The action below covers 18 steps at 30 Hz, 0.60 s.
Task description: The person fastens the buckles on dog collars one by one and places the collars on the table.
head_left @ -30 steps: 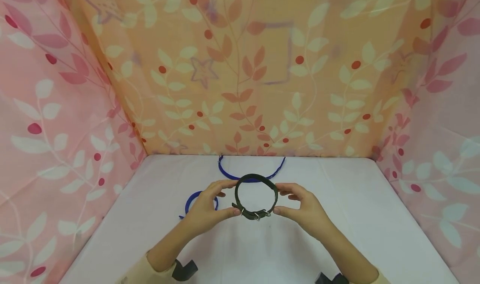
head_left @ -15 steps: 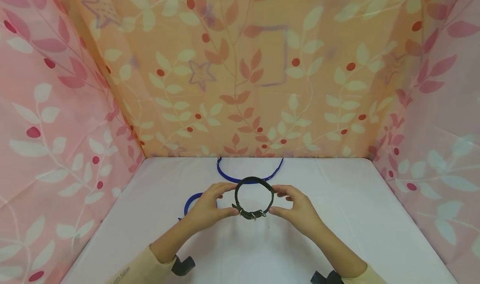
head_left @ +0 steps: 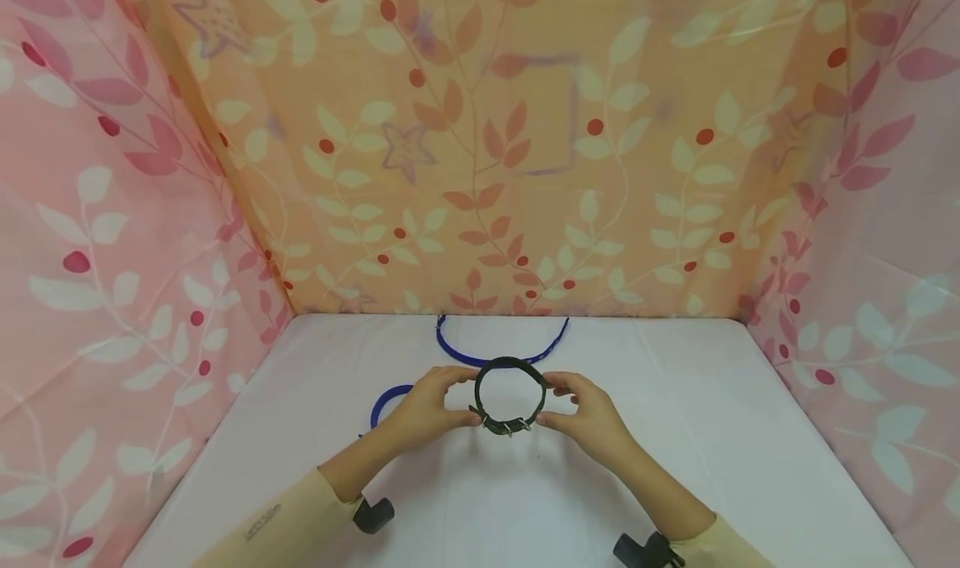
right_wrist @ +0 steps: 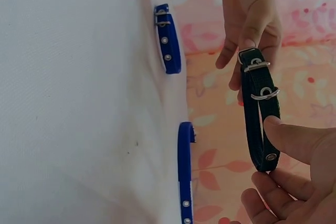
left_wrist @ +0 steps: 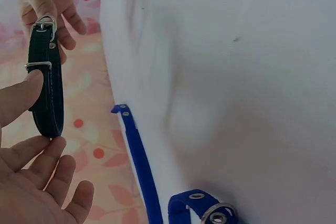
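Observation:
A dark green collar (head_left: pixel 504 427), buckled into a ring, is held up over the table between both hands. My left hand (head_left: pixel 427 408) pinches its left side between thumb and fingertips. On the opposite side, my right hand (head_left: pixel 592 414) grips it the same way. Metal buckle parts on the collar (left_wrist: pixel 46 93) face the head camera along the lower edge of the ring. In the right wrist view, a metal eyelet (right_wrist: pixel 271 157) shows near the right thumb. Behind the left hand lies a looped blue collar (head_left: pixel 381 403), partly hidden by that hand.
A second blue collar (head_left: pixel 459 355) lies in an open curve at the back of the white table (head_left: pixel 675 435), overlapped by the green ring in the head view. Leaf-patterned cloth walls (head_left: pixel 480 135) enclose the back and both sides. Dark wrist cameras (head_left: pixel 373 515) sit near the sleeves.
Both hands have carried the green collar slightly farther from the head camera, so it looks smaller. In the head view the right hand has shifted a little left. Both grips stay the same.

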Available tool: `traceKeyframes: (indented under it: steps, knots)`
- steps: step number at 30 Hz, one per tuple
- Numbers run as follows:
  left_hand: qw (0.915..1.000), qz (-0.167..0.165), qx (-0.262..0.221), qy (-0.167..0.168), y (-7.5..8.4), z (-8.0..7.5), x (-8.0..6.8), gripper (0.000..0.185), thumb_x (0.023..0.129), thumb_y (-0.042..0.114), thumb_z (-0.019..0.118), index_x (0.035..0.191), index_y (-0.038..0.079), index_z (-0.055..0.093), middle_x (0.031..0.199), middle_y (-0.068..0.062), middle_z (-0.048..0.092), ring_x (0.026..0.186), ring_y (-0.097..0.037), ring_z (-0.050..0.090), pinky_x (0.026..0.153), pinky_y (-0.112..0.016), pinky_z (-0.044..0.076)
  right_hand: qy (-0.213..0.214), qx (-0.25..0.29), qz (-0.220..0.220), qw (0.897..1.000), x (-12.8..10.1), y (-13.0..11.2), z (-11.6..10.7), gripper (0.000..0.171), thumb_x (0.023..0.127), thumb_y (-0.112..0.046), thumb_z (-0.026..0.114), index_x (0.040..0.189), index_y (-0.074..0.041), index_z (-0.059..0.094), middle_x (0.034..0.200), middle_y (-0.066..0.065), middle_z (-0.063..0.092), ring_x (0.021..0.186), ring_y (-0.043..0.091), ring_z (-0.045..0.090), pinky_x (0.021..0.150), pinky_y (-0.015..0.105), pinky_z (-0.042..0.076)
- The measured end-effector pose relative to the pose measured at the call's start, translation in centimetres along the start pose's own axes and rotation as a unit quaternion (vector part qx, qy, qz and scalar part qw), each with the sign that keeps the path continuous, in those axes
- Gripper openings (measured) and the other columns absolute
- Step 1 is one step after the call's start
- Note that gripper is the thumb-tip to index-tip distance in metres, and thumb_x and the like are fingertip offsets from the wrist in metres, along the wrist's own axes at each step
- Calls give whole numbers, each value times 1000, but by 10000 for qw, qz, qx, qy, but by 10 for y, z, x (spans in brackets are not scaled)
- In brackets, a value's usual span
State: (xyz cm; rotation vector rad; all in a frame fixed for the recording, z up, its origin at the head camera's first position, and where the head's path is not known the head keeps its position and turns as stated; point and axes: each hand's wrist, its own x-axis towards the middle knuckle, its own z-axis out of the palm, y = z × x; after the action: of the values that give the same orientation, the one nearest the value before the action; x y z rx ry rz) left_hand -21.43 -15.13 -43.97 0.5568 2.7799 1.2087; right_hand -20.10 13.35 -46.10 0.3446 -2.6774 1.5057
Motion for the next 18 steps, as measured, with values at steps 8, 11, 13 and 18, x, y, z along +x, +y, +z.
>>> traceKeyframes:
  steps: [8, 11, 13, 18]
  knots:
    - [9992, -330, -46, -243, -11, 10, 14, 67, 78, 34, 91, 138, 20, 64, 139, -1, 63, 137, -29, 50, 112, -60, 40, -8, -144, 190, 9997, 7, 9, 7, 59, 79, -16, 90, 132, -10, 65, 125, 1, 71, 118, 23, 61, 108, 52, 44]
    - [9991, -334, 44, -244, -16, 12, 21, 67, 78, 32, 91, 138, 18, 64, 138, -2, 64, 137, -30, 50, 113, -59, 39, -20, -97, 227, 9997, 13, 12, 10, 60, 78, -14, 90, 132, -9, 65, 125, 2, 70, 120, 25, 60, 107, 54, 45]
    - [9988, -383, 82, -279, -20, 12, 25, 68, 77, 32, 92, 138, 18, 64, 137, -2, 65, 137, -30, 50, 113, -60, 39, -23, -49, 297, 9995, 17, 15, 14, 61, 77, -14, 90, 132, -9, 65, 125, 2, 70, 120, 26, 60, 105, 53, 46]
    - [9987, -315, 220, -331, -27, 14, 31, 69, 75, 29, 93, 136, 16, 66, 134, -2, 68, 136, -32, 52, 114, -68, 28, -7, -78, 292, 9995, 22, 21, 20, 62, 77, -13, 90, 133, -7, 65, 125, 5, 71, 120, 28, 60, 104, 53, 47]
